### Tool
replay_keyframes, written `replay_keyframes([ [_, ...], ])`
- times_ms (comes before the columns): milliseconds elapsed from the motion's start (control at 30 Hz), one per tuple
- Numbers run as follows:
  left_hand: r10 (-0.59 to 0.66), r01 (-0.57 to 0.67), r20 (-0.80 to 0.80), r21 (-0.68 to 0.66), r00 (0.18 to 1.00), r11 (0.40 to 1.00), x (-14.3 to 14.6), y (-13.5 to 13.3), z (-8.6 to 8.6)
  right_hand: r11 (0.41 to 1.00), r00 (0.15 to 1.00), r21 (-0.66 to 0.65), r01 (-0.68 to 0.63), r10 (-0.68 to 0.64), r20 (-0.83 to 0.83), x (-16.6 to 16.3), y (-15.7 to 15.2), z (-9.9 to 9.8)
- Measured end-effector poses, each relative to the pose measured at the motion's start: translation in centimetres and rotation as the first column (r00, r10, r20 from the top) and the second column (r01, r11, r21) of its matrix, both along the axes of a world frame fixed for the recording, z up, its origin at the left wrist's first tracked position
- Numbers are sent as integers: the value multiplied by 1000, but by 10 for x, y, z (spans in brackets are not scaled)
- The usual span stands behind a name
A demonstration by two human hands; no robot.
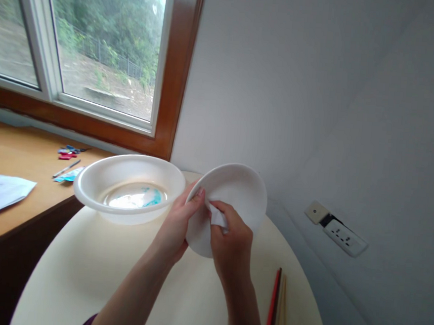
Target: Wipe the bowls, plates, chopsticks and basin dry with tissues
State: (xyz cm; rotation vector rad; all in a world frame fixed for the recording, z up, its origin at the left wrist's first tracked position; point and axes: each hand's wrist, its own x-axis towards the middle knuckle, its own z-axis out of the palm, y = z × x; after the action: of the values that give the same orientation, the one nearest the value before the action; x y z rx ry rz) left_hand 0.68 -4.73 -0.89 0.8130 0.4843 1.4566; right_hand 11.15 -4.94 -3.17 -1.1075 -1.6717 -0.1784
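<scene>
A white plate (243,189), round and shallow, is tilted up above the table with its broad face toward me. Its left rim is in the grip of my left hand (179,219), thumb on the face and fingers behind. My right hand (232,238) is closed around a folded white tissue (218,218) and presses it to the plate's face, just right of my left thumb. Part of the tissue is hidden in the fingers. To the left stands a large whitish basin (89,176) with water and a blue-green patch at its bottom.
Red, dark and wooden chopsticks (277,305) lie at the right of the round cream table (94,268). On the wooden desk (10,145) at left are papers (1,194), a pen (66,169) and a blue packet (69,174). A wall socket (345,237) is at right.
</scene>
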Motion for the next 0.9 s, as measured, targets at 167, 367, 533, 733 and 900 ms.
replay_keyframes([
  [167, 42, -42, -26, 5, 999, 999, -7, 6, -3, 951, 988, -307, -32, 77, 135, 5, -4, 4],
  [367, 68, -62, -99, 66, 993, 996, -10, 8, -5, 937, 967, -279, 208, -156, 200, 23, 0, 2],
  [533, 89, -87, -75, 32, 993, 996, -14, 10, -5, 964, 945, -70, 255, -264, -193, 30, -6, 13],
  [733, 129, -126, -80, 33, 988, 991, -17, 11, -6, 932, 903, 129, 340, -285, -320, 29, -7, 14],
  [900, 128, -126, -47, 36, 991, 991, -14, 6, -2, 996, 997, 45, 77, -76, -25, 28, 6, 1],
])
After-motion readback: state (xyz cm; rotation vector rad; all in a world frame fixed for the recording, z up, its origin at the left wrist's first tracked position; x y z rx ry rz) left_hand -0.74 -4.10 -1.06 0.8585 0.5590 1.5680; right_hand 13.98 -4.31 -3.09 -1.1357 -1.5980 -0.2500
